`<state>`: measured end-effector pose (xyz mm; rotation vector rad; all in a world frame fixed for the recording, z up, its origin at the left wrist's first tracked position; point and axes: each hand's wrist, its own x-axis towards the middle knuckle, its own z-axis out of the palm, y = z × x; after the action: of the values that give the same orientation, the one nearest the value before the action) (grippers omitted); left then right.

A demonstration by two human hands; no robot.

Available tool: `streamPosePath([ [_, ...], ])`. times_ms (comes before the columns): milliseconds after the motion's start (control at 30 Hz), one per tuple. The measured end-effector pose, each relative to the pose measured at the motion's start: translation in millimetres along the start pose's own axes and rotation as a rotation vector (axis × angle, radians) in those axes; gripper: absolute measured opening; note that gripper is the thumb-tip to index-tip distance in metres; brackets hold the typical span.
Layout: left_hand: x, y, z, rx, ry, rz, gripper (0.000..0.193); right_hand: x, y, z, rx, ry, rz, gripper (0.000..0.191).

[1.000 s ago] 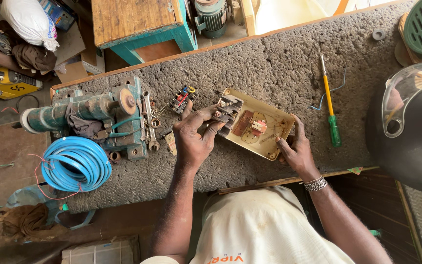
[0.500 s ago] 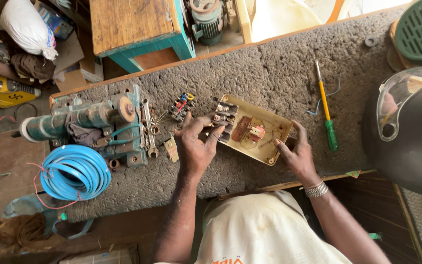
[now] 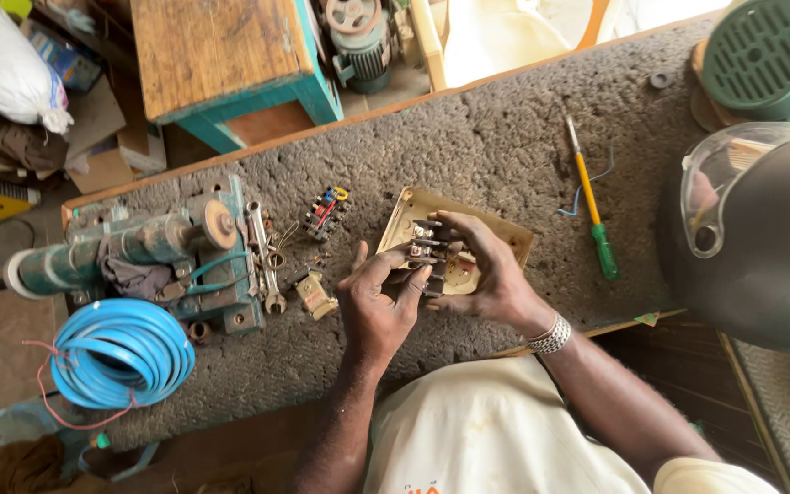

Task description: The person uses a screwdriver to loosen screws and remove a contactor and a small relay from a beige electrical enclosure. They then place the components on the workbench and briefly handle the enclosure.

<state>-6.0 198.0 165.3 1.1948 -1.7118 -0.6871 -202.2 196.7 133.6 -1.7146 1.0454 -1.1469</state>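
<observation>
The bench top [image 3: 505, 119] looks rough and matt, like coarse carpet. The part [image 3: 427, 249] is dark plastic with small metal contacts. The plate [image 3: 505, 240] under it is dull beige. The screwdriver [image 3: 592, 215] has glossy plastic, the wire coil [image 3: 121, 352] smooth blue plastic.

A: Free room on the counter [image 3: 505, 137]?
B: Bare strip along the far side, from above the wired terminal block [image 3: 325, 209] across to the yellow-green screwdriver [image 3: 591, 203]. Open patch too between the screwdriver and the beige plate [image 3: 505, 240].
A: Left side?
B: Blocked. Teal machine [image 3: 139, 256] and blue wire coil [image 3: 121, 352] fill it; wrench [image 3: 262, 258] and small loose parts [image 3: 314, 295] crowd the gap just beside the left hand [image 3: 378, 306].
A: Right?
B: Dark helmet with visor [image 3: 752, 229] overhangs the edge; green fan cover [image 3: 770, 55] takes the far corner.
A: Middle?
B: Both hands close together over the plate, right hand [image 3: 491, 274] covering most of it.
</observation>
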Motion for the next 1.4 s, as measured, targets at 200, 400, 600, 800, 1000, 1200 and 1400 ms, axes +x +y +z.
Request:
streamPosePath([
  [200,2.1,0.2,-19.1,0.148,-0.049,0.144,0.029,3.8,-8.1,0.5,0.159,-0.044,-0.043,0.105],
  [400,20.2,-5.3,-46.4,0.017,-0.158,0.271,0.078,10.3,-15.9,-7.7,-0.071,-0.116,-0.129,0.104],
  [600,31.1,-14.4,-50.7,-0.17,-0.336,0.223,0.07,8.4,-17.4,3.2,0.091,-0.124,0.009,0.105],
  [800,50.7,-30.3,-50.3,-0.179,-0.312,0.184,0.064,-51.5,0.7,-23.2,-0.243,0.132,-0.067,0.089],
  [1000,101.7,-35.9,-14.3,-0.211,-0.4,-0.138,0.059,-230.0,-4.8,-97.3,-0.843,0.443,0.234,0.014],
  [1200,218.1,-30.8,109.1,-0.013,-0.513,-0.23,0.058,-370.4,18.4,-207.4,-1.101,0.731,0.538,0.01],
  [1400,458.7,189.6,427.2,0.321,-0.679,0.219,0.066,-491.1,91.5,-395.7,-1.26,1.068,0.992,0.01],
])
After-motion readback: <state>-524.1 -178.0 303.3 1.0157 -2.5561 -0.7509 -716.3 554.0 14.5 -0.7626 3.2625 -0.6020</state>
